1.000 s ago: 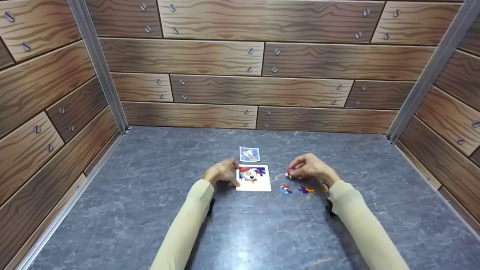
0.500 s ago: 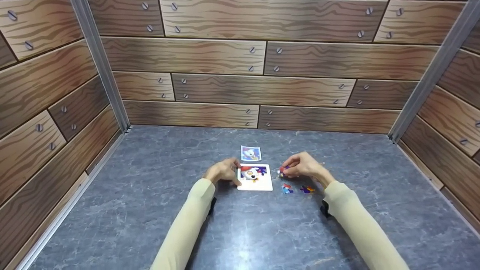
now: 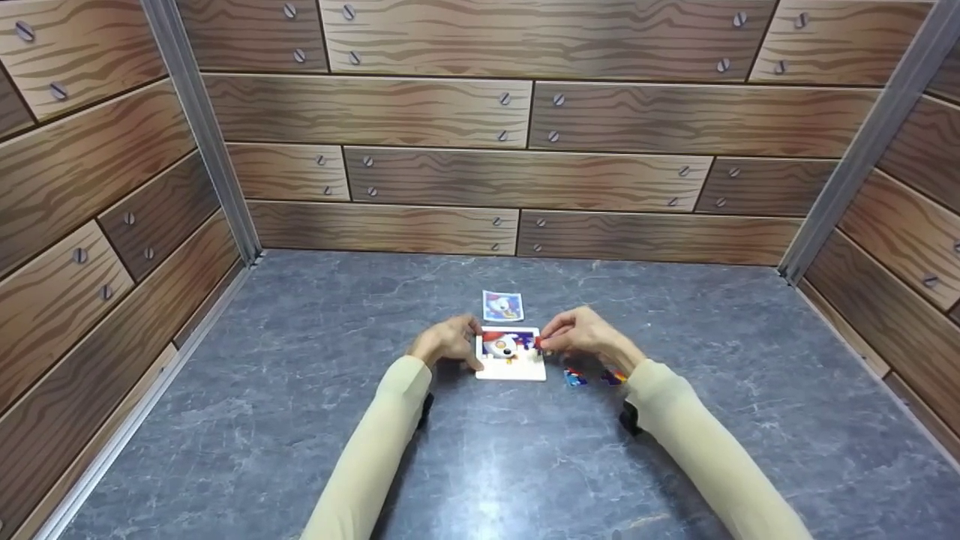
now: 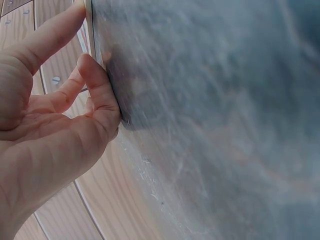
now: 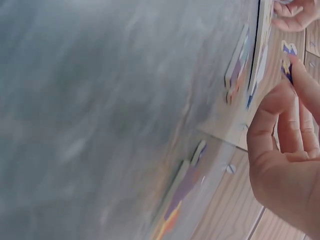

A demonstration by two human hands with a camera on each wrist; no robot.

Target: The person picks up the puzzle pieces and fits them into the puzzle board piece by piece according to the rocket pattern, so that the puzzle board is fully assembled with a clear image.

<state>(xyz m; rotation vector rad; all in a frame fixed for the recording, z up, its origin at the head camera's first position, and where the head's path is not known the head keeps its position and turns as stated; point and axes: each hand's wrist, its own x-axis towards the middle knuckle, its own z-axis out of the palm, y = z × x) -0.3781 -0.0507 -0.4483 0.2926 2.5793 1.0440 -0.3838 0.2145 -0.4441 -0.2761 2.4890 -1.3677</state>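
White surrounds the board's picture of red, white and purple, flecked with yellow, while the card shows red and white on blue inside a pale border. A held piece carries purple-blue and yellow. One loose piece mixes blue, red and white; another pairs purple with orange. Pale veins streak the blue-grey table, beneath brown, wood-grained walls dotted with grey screws. Sleeves are plain pale yellow, the wristband black.
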